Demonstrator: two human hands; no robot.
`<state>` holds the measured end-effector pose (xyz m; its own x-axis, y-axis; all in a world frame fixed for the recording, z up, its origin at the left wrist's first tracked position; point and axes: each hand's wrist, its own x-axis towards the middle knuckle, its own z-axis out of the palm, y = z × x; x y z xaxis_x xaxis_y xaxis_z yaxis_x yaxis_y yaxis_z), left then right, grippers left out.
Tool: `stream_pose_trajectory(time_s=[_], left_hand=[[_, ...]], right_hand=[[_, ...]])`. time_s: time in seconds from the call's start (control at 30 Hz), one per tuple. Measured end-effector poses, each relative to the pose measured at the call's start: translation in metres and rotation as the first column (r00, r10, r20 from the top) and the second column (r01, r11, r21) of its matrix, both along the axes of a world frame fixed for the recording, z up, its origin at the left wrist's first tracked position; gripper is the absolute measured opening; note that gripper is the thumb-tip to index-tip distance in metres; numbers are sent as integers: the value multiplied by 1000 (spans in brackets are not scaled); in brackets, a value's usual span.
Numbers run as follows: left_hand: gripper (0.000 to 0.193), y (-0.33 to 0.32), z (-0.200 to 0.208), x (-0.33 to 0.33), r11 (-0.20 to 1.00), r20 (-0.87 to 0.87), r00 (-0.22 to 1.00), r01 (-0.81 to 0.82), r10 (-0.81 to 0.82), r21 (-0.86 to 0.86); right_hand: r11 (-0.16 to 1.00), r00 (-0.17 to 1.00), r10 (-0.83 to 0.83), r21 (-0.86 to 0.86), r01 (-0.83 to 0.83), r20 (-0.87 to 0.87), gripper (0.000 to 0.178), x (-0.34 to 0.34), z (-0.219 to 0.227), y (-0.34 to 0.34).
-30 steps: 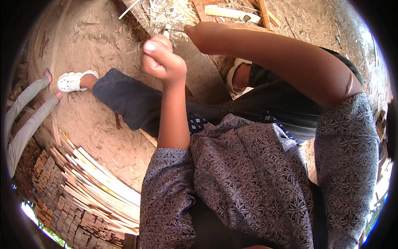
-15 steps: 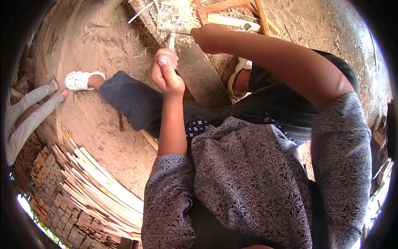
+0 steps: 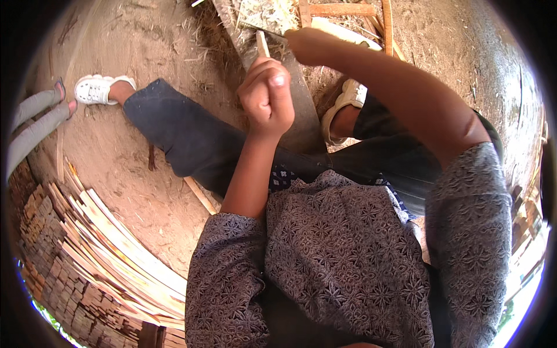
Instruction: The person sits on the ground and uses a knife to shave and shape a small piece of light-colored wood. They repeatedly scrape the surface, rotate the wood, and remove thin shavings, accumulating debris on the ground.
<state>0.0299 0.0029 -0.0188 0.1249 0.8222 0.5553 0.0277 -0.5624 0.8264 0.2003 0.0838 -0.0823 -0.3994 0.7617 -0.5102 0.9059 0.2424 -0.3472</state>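
My left hand (image 3: 267, 95) is closed in a fist round a pale wooden stick (image 3: 263, 44), whose upper end sticks out beyond the fingers. My right hand (image 3: 307, 46) grips a knife; its thin dark blade (image 3: 262, 29) points left, across the tip of the stick. The handle is hidden in the fist. Both hands are over a wide wooden plank (image 3: 306, 101) that runs between my legs. Pale wood shavings (image 3: 272, 14) lie heaped on its far part.
Sawn wooden pieces (image 3: 342, 10) lie beyond my right hand. On the left, long pale strips (image 3: 122, 255) are piled beside stacked small blocks (image 3: 58, 272). Another person's legs (image 3: 40, 119) show at the left edge. The ground is bare earth with scattered shavings.
The view has shifted. Both hands appear farther right, and the left wrist leans more to the right. The blade now slants down toward my right hand, where it was nearly level. Both grips stay closed.
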Motion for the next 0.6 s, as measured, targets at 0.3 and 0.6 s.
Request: stream_pose_trajectory(time_s=[0.3, 0.6], left_hand=[[51, -2, 1, -1, 986, 149, 976, -147, 156, -75], [53, 5, 2, -8, 971, 240, 947, -178, 213, -159]], right_hand=[[1000, 1000, -17, 5, 17, 12, 17, -10, 87, -41], [997, 998, -18, 77, 13, 63, 27, -29, 66, -29]])
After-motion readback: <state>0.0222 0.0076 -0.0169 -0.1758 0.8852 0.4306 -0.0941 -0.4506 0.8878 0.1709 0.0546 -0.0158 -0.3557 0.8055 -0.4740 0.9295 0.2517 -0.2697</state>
